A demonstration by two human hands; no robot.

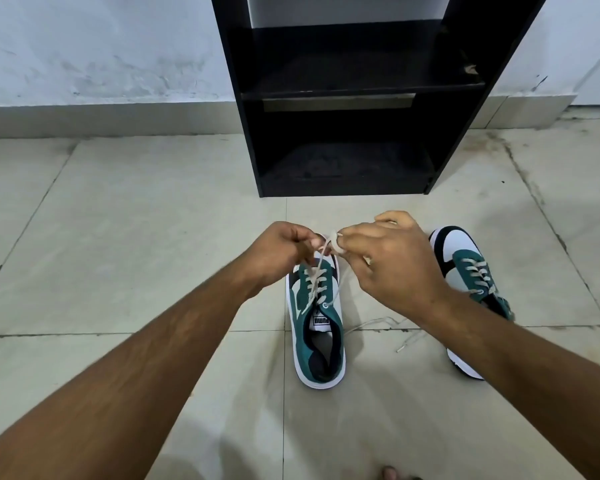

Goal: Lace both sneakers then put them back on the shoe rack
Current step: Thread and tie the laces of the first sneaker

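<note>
Two teal, white and black sneakers stand on the tiled floor. The left sneaker [317,337] is in the middle, toe pointing away from me. Its white lace [317,271] rises from the eyelets to my hands. My left hand [281,251] pinches one lace end above the toe. My right hand [388,261] holds the other end, looped around a fingertip. The right sneaker [465,268] lies partly hidden under my right forearm, its lace ends [388,323] loose on the floor.
A black shoe rack [347,98] with two bare shelves stands against the white wall just beyond the sneakers. Pale floor tiles [118,237] spread to either side. A toe [390,474] shows at the bottom edge.
</note>
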